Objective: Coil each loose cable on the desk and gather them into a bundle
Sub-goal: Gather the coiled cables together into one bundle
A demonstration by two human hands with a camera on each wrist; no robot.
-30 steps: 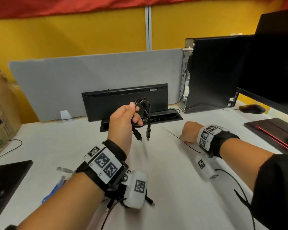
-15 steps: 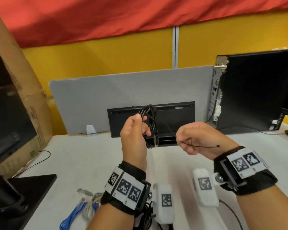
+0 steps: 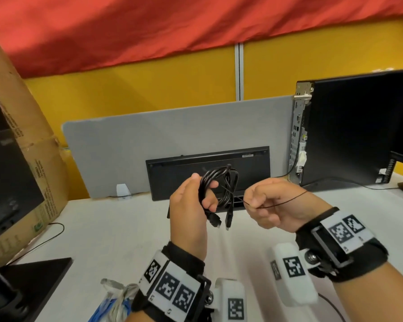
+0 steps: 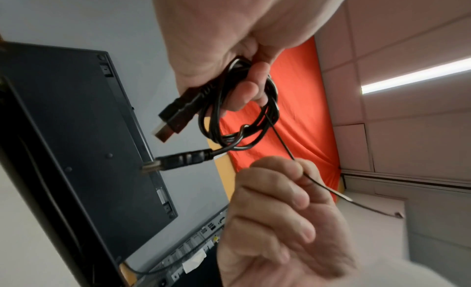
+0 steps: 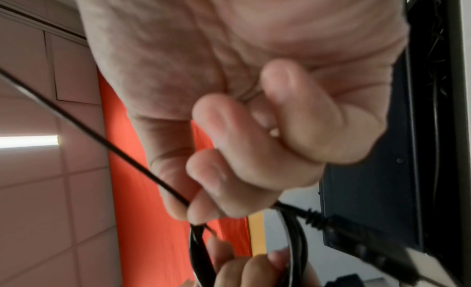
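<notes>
above the white desk — yellow partition, perhaps a keyboard behind.

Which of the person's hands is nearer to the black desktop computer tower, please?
Right. The right hand is just left of the black desktop computer tower; the left hand is further left.

The blue and white cables at the lower edge of the head view are cut off and partly hidden behind the left wrist band. In the right wrist view the left hand is cropped by the bottom edge, and the black cable's plug is blurred. Where the thin tie meets the coil cannot be told.
</notes>
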